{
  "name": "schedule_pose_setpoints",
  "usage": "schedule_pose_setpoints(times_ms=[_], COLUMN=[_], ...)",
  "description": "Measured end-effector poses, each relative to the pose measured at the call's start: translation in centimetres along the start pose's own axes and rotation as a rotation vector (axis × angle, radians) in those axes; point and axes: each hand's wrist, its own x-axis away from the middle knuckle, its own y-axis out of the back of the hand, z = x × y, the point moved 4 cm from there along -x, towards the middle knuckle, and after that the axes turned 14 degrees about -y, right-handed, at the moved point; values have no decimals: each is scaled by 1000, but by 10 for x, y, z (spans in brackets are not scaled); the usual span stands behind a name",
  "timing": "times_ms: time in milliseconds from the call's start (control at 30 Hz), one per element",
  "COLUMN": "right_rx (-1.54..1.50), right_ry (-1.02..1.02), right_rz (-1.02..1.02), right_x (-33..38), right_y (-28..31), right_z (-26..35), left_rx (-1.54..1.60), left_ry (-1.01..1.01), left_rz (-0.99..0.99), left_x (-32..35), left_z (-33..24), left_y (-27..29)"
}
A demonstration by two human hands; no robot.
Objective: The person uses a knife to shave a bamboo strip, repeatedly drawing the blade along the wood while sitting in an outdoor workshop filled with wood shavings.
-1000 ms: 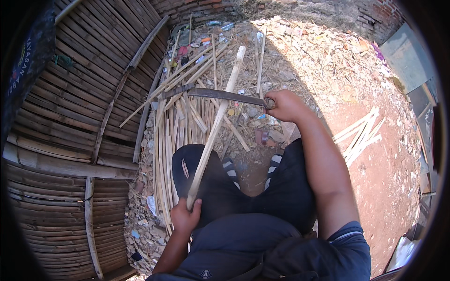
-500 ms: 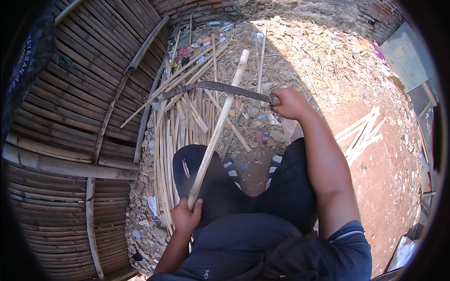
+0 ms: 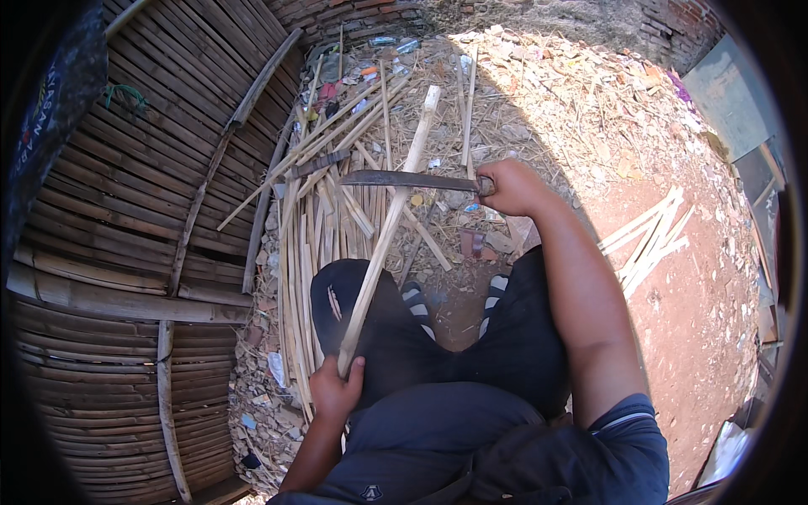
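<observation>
Blade (image 3: 412,180) swung tip-first nearer torso (image 3: 438,421), likely mid-stroke across strip (image 3: 385,236); right hand (image 3: 511,187) clenches handle (image 3: 486,186), left hand (image 3: 335,387) pinches strip's near end

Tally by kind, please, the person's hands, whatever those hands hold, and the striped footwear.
Hands: 2, left hand and right hand
Machete: 1, in the right hand
Bamboo strip: 1, in the left hand
Striped footwear: 2
Total: 6

A slatted wall (image 3: 101,202) flanks partly sunlit ground (image 3: 694,337).
</observation>
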Motion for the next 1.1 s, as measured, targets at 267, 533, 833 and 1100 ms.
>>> schedule_pose_setpoints(times_ms=[267,533,833,1100], right_rx=[-97,19,-4,-36], right_ry=[24,93,72,111], right_rz=[-103,51,51,-4], right_x=[-2,6,3,2], right_y=[-2,-5,-5,-11], right_z=[-6,20,11,12], left_rx=[-3,9,-22,-14], left_ry=[21,-6,-3,-4], left_rz=[11,-14,13,7], left_x=[0,0,-2,0], left_z=[3,1,0,3], left_y=[-1,-1,1,-1])
